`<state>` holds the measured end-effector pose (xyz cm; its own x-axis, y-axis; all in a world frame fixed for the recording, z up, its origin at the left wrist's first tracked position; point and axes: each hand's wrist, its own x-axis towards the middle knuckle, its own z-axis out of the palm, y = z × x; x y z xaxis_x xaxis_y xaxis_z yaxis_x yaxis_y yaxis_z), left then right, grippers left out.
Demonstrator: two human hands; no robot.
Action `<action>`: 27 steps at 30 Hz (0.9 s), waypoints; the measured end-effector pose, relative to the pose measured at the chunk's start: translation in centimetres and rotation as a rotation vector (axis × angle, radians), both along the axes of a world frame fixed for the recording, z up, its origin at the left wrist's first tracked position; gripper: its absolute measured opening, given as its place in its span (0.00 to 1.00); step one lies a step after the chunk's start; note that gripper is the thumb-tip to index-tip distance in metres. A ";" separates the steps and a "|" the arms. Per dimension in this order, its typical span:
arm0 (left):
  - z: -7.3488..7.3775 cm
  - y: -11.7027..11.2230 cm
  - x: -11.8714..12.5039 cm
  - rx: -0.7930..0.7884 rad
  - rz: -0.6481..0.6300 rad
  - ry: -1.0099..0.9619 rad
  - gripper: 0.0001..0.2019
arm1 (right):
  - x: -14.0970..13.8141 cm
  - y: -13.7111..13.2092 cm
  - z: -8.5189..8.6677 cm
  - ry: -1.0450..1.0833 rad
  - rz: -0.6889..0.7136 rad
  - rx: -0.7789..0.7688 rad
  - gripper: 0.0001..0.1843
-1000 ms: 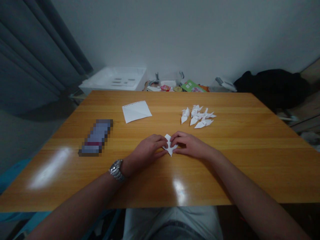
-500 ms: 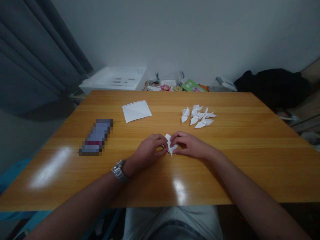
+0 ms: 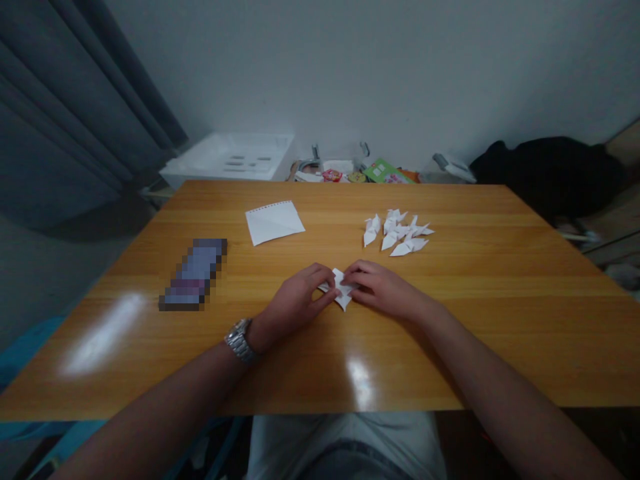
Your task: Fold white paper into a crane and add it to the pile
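Note:
A small piece of folded white paper (image 3: 343,298) lies at the middle of the table, one point of it toward me. My left hand (image 3: 306,293) grips its left side, thumb and fingers pinched together. From the other side my right hand (image 3: 377,287) is closed on the paper's right part, its fingertips covering that edge. Parts of the paper are hidden under the fingers. Beyond my right hand sit several folded white paper cranes (image 3: 397,233), grouped close together. A flat white sheet (image 3: 275,223) with a perforated top edge rests farther back on the left.
A blurred-out phone-like device (image 3: 194,275) lies on the left of the wooden table (image 3: 450,347). Behind the far edge stand a white tray-like box (image 3: 235,157), a green booklet (image 3: 385,171) and assorted small items. Something black (image 3: 545,170) is heaped at the right.
My fingers have shifted slightly on the folded paper, and more of its left flap shows beside my left hand. The cranes and the flat sheet stay where they were.

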<state>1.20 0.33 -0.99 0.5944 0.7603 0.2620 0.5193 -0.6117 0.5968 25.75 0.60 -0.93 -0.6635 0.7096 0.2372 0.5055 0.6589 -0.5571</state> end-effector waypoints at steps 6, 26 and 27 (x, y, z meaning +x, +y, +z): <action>-0.4 0.4 0.0 0.006 -0.001 -0.005 0.08 | -0.2 0.1 -0.2 0.010 -0.030 0.011 0.10; -0.2 1.2 0.6 0.038 0.068 0.108 0.09 | -1.8 0.2 -0.8 -0.040 -0.259 -0.001 0.08; 0.0 1.3 0.7 0.033 0.075 0.128 0.08 | -1.9 0.3 -0.6 -0.064 -0.272 -0.003 0.08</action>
<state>1.86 1.67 -0.96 0.5665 0.7960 0.2134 0.6349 -0.5866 0.5028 23.87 0.87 -1.58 -0.4617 0.8645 0.1987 0.6983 0.4924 -0.5196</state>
